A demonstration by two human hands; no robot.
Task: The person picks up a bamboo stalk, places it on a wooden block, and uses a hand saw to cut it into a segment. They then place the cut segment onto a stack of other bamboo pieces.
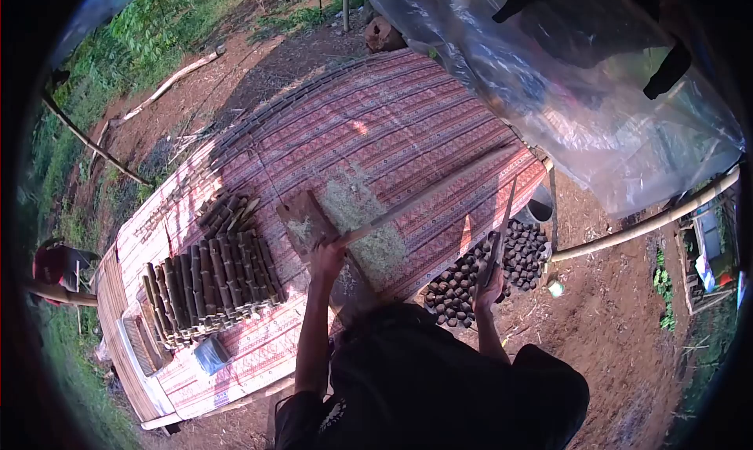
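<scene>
My left hand (328,258) is closed round the near end of a long stick (416,199), beside a brown wooden board (310,215) on the patterned cloth (416,113). The stick slants up and right across the cloth. Farther right, my right hand (489,287) grips a long knife (499,242), its narrow blade pointing away from me. Pale shavings (353,207) lie on and beside the board. To the left is a stack of dark cut stems (212,277).
A blue container (211,356) and a tray (144,346) sit at the table's near left. Many small dark pots (524,254) stand on the ground at right. Clear plastic sheeting (549,97) hangs upper right; a pole (643,221) is below it. A person in red (51,263) is far left.
</scene>
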